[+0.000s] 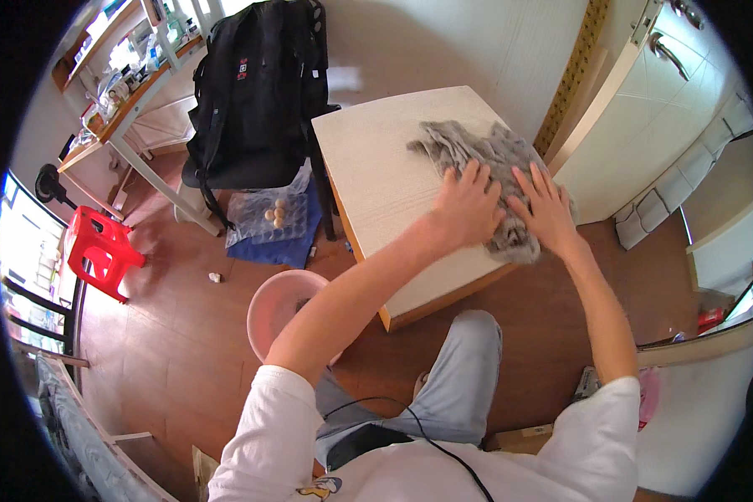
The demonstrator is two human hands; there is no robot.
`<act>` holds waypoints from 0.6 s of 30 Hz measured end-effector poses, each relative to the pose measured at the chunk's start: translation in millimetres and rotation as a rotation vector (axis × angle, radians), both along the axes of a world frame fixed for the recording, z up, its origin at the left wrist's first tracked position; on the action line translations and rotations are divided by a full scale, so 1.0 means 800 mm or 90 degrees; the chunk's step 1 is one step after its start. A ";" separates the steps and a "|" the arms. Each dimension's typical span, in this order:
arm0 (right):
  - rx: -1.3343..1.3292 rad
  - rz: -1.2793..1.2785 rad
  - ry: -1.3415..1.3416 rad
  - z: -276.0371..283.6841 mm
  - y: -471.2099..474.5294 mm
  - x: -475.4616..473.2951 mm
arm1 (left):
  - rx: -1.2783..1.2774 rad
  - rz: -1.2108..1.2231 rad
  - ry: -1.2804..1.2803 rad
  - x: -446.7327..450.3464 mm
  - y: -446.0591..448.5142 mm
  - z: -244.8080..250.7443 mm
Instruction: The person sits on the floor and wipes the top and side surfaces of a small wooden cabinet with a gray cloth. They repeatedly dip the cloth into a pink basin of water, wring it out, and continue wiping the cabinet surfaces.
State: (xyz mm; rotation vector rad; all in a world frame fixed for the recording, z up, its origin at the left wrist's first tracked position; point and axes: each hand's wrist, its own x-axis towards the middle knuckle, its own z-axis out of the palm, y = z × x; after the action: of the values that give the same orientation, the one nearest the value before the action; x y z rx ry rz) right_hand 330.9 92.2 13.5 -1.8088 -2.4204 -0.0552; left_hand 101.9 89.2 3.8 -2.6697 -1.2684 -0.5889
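A crumpled grey fuzzy cloth (464,147) lies on the right part of a pale tabletop (376,169) with a wooden edge. My left hand (470,204) rests on the cloth's left side, fingers somewhat spread and pointing away from me. Flat on the right side of the same cloth is my right hand (546,210), its fingers apart. Both palms face down and neither hand is closed around the cloth. Its middle shows between the hands, and part is hidden beneath them.
A pink plastic basin (276,301) stands on the floor left of the table, partly behind my left forearm. Beyond it are a plastic egg tray (288,219) with several round items, a black backpack (263,94) and a red stool (103,251). A door (659,106) stands at the right.
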 end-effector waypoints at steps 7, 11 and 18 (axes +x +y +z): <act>-0.018 0.059 -0.026 0.012 -0.089 -0.071 | 0.028 -0.091 -0.119 -0.075 -0.086 0.010; -0.018 0.199 0.059 0.018 -0.070 -0.144 | 0.016 -0.020 -0.151 -0.135 -0.117 0.016; 0.004 0.346 0.037 0.006 0.063 -0.273 | 0.053 0.170 -0.100 -0.215 -0.062 0.006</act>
State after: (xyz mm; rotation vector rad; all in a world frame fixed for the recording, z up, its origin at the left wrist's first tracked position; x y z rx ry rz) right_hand 112.9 142.4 18.4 -1.0760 -2.7645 0.0383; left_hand -70.4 39.6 8.6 -2.3719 -1.5704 -0.8040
